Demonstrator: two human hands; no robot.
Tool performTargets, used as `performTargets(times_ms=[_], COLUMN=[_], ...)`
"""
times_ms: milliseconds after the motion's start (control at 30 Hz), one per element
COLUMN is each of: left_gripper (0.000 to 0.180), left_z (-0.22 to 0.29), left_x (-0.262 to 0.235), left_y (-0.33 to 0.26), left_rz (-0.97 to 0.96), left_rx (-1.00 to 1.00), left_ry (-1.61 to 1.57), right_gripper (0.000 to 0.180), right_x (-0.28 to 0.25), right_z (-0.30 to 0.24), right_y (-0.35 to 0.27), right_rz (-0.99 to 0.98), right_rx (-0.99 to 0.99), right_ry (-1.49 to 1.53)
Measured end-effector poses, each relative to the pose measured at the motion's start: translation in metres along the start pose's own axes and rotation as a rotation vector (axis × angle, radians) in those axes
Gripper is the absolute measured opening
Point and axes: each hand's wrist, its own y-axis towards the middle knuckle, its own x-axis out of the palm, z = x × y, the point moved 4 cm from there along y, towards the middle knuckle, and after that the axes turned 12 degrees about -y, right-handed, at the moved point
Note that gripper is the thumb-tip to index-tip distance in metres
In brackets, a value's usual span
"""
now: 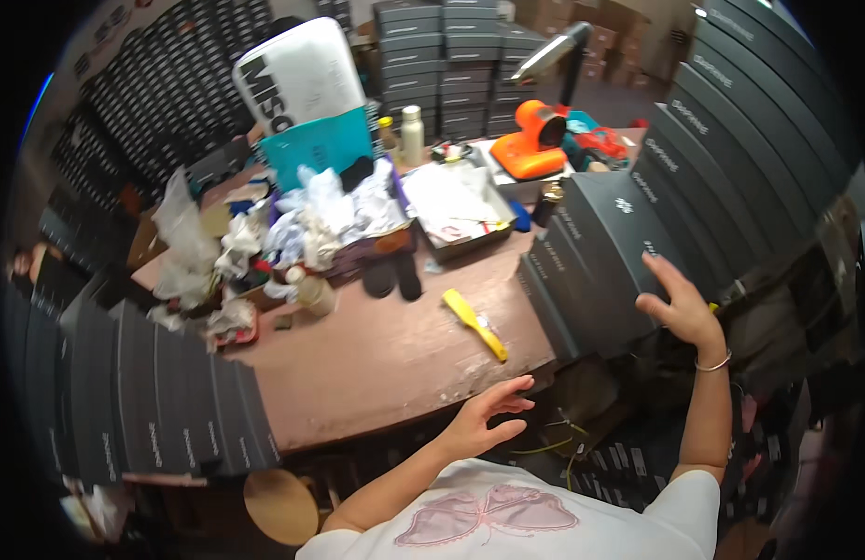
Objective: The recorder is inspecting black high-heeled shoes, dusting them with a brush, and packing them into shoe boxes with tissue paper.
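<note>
My right hand (pixel 683 303) is over the dark grey lidded boxes (pixel 610 252) stacked at the table's right end. Its fingers are apart and hold nothing; whether it touches the top box I cannot tell. Just off the table's front edge hangs my left hand (pixel 488 420), empty, with fingers spread. A yellow tool with a long handle (pixel 475 325), perhaps a brush, lies on the pinkish table (pixel 358 373) beyond the left hand.
Tall stacks of grey boxes rise on the right (pixel 731 140) and left (pixel 153 392). Farther back are a heap of white cloths (pixel 330 210), a tray of papers (pixel 456 205), an orange device (pixel 530 145) and bottles (pixel 412 135). A round stool (pixel 280 506) stands below the table.
</note>
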Motion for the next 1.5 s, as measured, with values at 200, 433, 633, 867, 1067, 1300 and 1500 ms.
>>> performTargets(times_ms=[200, 433, 633, 867, 1067, 1300, 1500], left_gripper=[0.061, 0.052, 0.060, 0.074, 0.061, 0.058, 0.035], left_z=[0.072, 0.293, 0.356, 0.367, 0.342, 0.142, -0.047], left_x=[-0.039, 0.007, -0.161, -0.174, -0.129, -0.121, -0.249], left_y=[-0.135, -0.461, -0.661, -0.586, -0.458, -0.313, -0.228], left_rz=[0.437, 1.723, 1.935, 1.811, 1.571, 1.226, 1.277], left_rx=[0.289, 1.721, 1.158, 0.763, 0.796, 0.543, 0.100], left_ry=[0.566, 1.368, 0.609, 0.515, 1.238, 0.582, -0.557], right_gripper=[0.067, 0.076, 0.076, 0.088, 0.080, 0.072, 0.054], right_x=[0.035, 0.063, 0.096, 0.151, 0.123, 0.247, 0.434], right_z=[-0.051, -0.409, -0.635, -0.735, -0.631, -0.408, -0.268], right_y=[0.004, 0.003, -0.026, 0.026, 0.071, 0.024, 0.006], right_rz=[0.182, -0.098, -0.231, -0.501, -0.417, -0.730, -0.821], right_rx=[-0.117, -0.888, -1.409, -0.832, -0.956, -0.627, 0.362], right_ry=[-0.496, 0.171, 0.654, 1.137, 1.290, 1.341, 1.167])
